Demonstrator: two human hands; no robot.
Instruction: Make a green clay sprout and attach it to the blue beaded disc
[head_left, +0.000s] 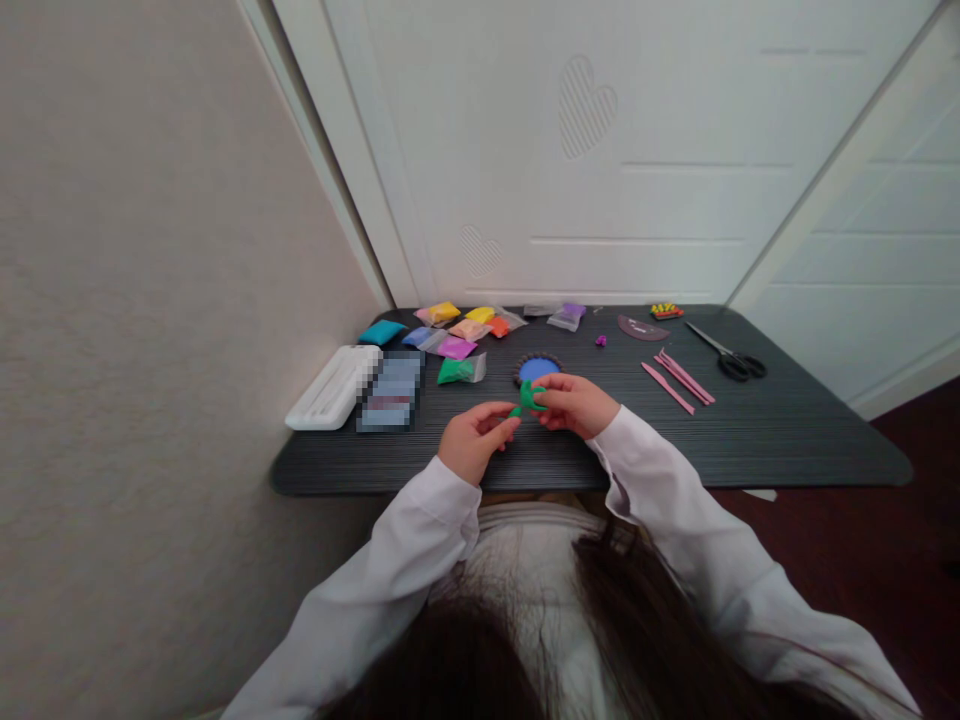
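Green modelling clay (533,396) is pinched between the thumb and fingers of my right hand (576,404), over the front half of the table. My left hand (478,440) is closed just to its left, with a small green bit of clay (515,411) at its fingertips. Whether this bit joins the larger piece I cannot tell. Right behind my hands lies a round blue piece (539,371) ringed by a dark beaded edge, partly covered by my right fingers. A bag of green clay (459,369) rests behind my left hand.
Several colourful clay bags, one of them teal (382,332), lie at the back left. A white case (335,388) and a blurred-out flat item (391,392) sit at the left. Pink tools (679,385), black scissors (731,358) and a purple bit (601,341) are on the right.
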